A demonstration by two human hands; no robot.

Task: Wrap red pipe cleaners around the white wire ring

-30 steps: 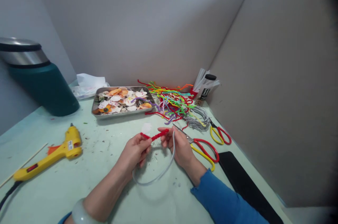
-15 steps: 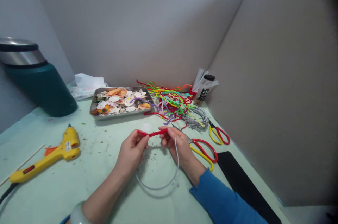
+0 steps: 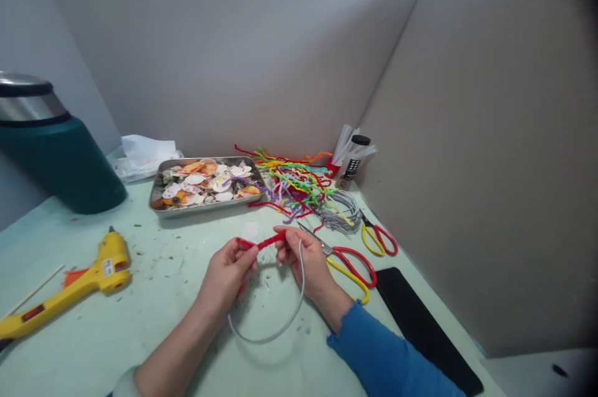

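Note:
A red pipe cleaner (image 3: 270, 240) stretches between my two hands above the table. My left hand (image 3: 227, 272) is closed and pinches it near the left end, thumb on top. Closed too, my right hand (image 3: 301, 258) grips the other end between thumb and fingers. A grey wire (image 3: 280, 330) hangs below in a round loop, running from my right hand to my left. The red piece seems to lie along the top of that loop; how the two join is hidden by my fingers. Red-and-yellow scissors (image 3: 352, 266) lie just right of my right hand.
A metal tray (image 3: 205, 210) of shells stands at the back, beside a heap of coloured pipe cleaners (image 3: 299, 182) and coiled wire (image 3: 343, 213). Left are a yellow glue gun (image 3: 100, 269) and a green bottle (image 3: 70, 160). Smaller scissors (image 3: 378, 238) and a black slab (image 3: 425, 328) lie right.
The whole scene has shifted slightly left as the head view turned right. Both hands keep their hold on the red pipe cleaner, which now slants up a little more toward the right.

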